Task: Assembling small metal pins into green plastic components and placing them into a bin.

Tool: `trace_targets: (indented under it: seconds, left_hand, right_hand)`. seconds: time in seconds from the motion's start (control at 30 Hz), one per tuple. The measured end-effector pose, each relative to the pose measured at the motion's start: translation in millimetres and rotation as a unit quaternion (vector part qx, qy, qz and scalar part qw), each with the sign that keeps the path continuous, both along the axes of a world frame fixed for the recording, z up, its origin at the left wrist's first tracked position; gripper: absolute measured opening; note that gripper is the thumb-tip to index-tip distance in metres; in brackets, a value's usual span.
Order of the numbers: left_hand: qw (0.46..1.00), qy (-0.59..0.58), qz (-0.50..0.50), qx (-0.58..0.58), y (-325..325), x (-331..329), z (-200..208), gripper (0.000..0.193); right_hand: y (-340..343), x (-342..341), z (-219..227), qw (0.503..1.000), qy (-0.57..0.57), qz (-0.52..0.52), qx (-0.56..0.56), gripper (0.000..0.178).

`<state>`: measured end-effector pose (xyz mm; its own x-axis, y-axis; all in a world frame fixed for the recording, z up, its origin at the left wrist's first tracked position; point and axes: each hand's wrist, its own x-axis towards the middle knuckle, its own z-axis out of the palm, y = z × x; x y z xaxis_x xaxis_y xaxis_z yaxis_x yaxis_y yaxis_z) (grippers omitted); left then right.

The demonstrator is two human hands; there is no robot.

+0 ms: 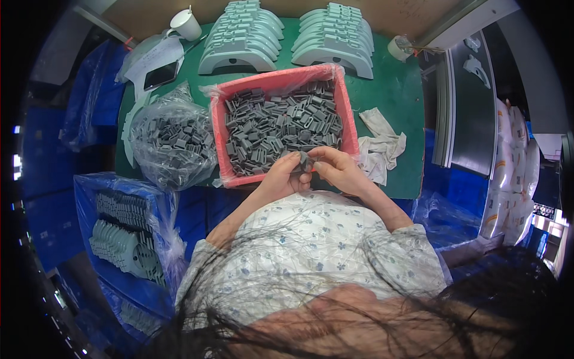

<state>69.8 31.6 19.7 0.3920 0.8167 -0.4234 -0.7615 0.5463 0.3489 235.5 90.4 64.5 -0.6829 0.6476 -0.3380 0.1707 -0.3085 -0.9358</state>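
My left hand (283,177) and my right hand (339,170) meet over the near edge of a pink-red bin (219,134). Between their closed fingertips is a small grey plastic clip (305,161), partly covered by the fingers. Both hands appear to grip it. Inside the bin lies a heap of similar loose grey clips (281,122). To the left, a clear plastic bag (143,152) holds more grey plastic clips (181,140).
On the green tabletop (388,90) stand two stacks of pale green curved parts (238,57) (335,54). A white cup (185,25), a phone (160,76) and a white rag (382,143) lie around. At lower left, a blue crate (104,275) holds more curved parts.
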Motion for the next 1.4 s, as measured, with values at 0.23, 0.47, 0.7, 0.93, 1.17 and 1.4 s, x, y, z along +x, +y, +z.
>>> trace_targets:
  seconds: [0.23,0.47,0.7,0.93,1.17,1.4]
  left_hand:
    - [1.000,0.003,-0.002,-0.025,1,2,5,0.022]
    - [1.000,0.010,0.012,-0.020,-4,5,4,0.020]
    - [0.999,0.019,0.014,-0.032,-8,7,6,0.019]
    - [0.998,-0.038,0.028,-0.040,-9,13,5,0.020]
    - [0.997,-0.058,-0.001,-0.057,-9,11,-3,0.021]
    - [0.998,-0.018,0.015,-0.065,-11,10,4,0.020]
  right_hand:
    - [0,-1,-12,1.000,-0.002,0.007,0.030,0.025]
    - [0,-3,-9,1.000,0.010,0.005,0.022,0.023]
    - [-4,-8,-33,0.997,0.022,-0.035,0.063,0.020]
    - [5,-1,-14,0.992,0.012,-0.027,-0.119,0.021]
    - [5,2,-12,0.998,0.037,0.036,-0.039,0.024]
    - [7,-3,-15,0.998,-0.015,0.037,-0.046,0.021]
